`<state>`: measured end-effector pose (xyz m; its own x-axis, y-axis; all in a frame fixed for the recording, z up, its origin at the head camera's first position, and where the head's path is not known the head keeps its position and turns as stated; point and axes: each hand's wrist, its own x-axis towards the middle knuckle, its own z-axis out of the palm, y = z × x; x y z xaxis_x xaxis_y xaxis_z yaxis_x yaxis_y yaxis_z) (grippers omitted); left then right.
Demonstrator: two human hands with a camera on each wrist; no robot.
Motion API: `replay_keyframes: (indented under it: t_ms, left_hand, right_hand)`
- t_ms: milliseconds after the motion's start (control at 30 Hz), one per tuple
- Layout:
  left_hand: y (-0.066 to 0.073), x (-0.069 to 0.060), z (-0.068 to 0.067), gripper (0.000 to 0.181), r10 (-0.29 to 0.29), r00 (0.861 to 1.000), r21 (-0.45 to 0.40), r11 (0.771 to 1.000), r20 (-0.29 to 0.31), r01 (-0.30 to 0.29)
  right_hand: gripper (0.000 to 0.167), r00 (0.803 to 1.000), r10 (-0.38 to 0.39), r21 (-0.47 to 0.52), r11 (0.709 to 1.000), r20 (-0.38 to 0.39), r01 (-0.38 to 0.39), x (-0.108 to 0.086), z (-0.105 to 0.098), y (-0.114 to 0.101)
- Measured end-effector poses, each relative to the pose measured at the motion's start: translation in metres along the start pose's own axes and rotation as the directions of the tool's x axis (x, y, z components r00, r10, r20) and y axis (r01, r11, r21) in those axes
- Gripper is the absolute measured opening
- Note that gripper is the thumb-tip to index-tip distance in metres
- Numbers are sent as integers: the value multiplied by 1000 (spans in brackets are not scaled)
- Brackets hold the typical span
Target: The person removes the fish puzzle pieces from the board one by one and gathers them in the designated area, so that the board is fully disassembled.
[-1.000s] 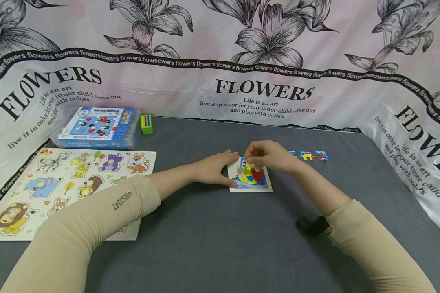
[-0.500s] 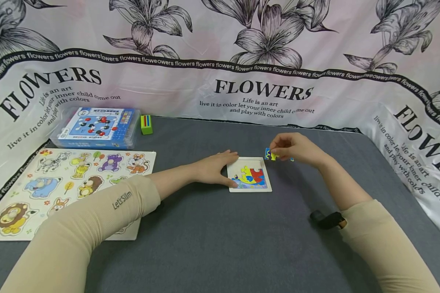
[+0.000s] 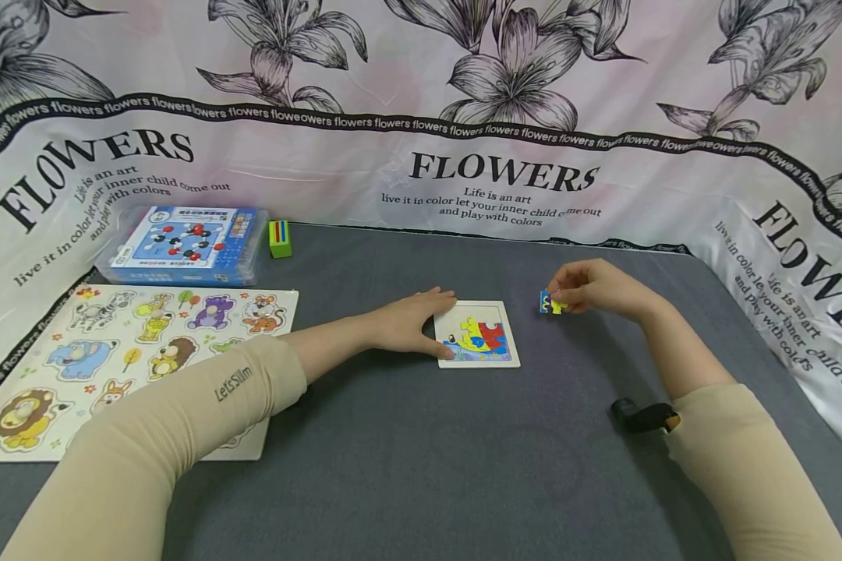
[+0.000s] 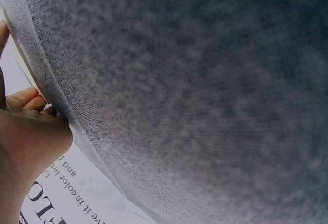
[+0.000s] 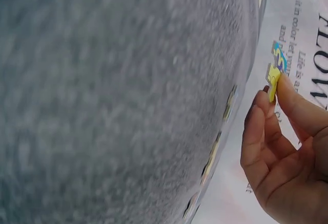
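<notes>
While your left hand (image 3: pixel 408 322) lies spread against the mid-frame puzzle tray (image 3: pixel 474 309), your right hand (image 3: pixel 596 288) pinches a blue-and-yellow piece (image 3: pixel 550 303) at centre right.

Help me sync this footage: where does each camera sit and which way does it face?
Head: on the head, facing forward and down at the jigsaw tray; left hand, right hand and sleeves show.
Left wrist: worn there, facing mostly gray cloth; left hand at left edge.
Right wrist: worn there, facing gray cloth and printed backdrop; right hand shows.
Head and right wrist share the pinched jigsaw piece.
</notes>
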<state>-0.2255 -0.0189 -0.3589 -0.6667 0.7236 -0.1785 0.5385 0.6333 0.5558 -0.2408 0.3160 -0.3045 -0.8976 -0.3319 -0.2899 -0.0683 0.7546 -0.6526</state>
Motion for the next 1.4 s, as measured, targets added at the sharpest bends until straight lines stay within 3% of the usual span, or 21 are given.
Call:
replay_keyframes:
  t_ms: [433,833,1400]
  left_hand:
    - [1,-1,0,92,3,1000,0,1000,-2,-3]
    - [1,-1,0,91,3,1000,3,1000,1,-3]
    - [0,-1,0,92,3,1000,4,1000,2,-3]
  right_hand:
    - [31,994,63,-20,998,94,-62,-4,-8,19]
    - [30,992,103,-99,991,70,-95,1,-5,22]
    - [23,994,91,-167,983,57,-81,0,-7,21]
